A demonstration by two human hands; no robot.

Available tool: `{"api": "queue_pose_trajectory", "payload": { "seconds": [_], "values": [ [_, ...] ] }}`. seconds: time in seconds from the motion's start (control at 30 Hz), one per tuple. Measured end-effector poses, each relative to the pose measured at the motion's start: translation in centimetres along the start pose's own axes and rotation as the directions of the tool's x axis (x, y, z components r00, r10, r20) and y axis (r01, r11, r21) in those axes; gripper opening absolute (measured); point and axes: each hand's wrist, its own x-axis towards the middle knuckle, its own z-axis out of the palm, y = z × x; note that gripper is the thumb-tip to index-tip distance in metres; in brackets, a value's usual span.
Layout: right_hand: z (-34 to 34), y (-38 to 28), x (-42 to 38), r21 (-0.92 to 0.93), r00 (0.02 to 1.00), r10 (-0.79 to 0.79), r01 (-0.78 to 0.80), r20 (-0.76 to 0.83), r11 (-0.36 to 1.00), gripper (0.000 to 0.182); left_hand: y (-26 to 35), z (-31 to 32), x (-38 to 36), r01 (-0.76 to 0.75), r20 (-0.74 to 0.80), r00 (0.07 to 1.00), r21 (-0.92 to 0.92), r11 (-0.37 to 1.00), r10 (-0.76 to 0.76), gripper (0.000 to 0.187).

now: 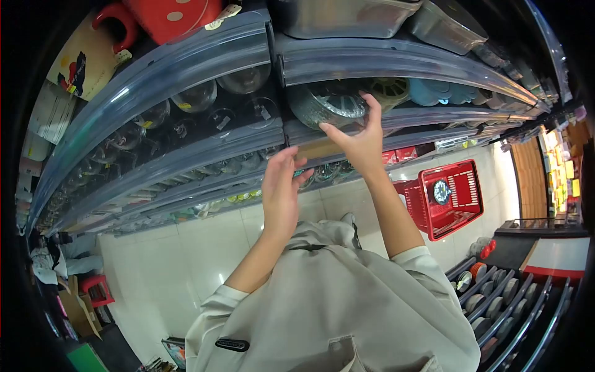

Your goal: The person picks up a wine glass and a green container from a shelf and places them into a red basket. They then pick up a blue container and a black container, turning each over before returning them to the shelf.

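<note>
On a shelf in front of me sits a round clear glass bowl (322,108), partly under the shelf edge above it. My right hand (362,139) reaches onto it, the thumb on its near side and the fingers around its right side. My left hand (285,186) is raised in front of the lower shelf edge, fingers loosely apart and holding nothing. Just right of the bowl is a greenish glass dish (392,90), with light blue scalloped dishes (434,92) beyond it.
Wine glasses (195,98) stand left on the shelf (186,149). Above are metal trays (347,17) and a red polka-dot mug (176,17). A red basket (427,214) holding a round item is at right, near a rack (527,297). Part of another person (71,255) shows far left.
</note>
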Motion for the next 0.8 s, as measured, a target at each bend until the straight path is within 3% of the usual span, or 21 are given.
{"api": "queue_pose_trajectory", "payload": {
  "seconds": [0.5,0.73,0.8],
  "values": [
    [1.8,-1.0,2.0,-0.35,0.999,0.027,-0.035,-0.027,0.936,0.087,-0.5,-1.7,-0.4,0.008,-0.013,1.0,-0.006,1.0,-0.008,0.022],
    [1.9,0.3,2.1,-0.355,0.998,-0.054,0.04,-0.029,0.934,0.084,-0.4,-2.0,-0.2,-0.006,-0.001,1.0,0.028,1.0,0.006,0.026],
    [2.1,0.1,1.9,-0.376,1.0,0.031,-0.03,-0.003,0.926,0.087,-0.3,-1.9,-0.2,-0.008,-0.006,1.0,0.035,0.999,0.008,0.026]
  ]
}}
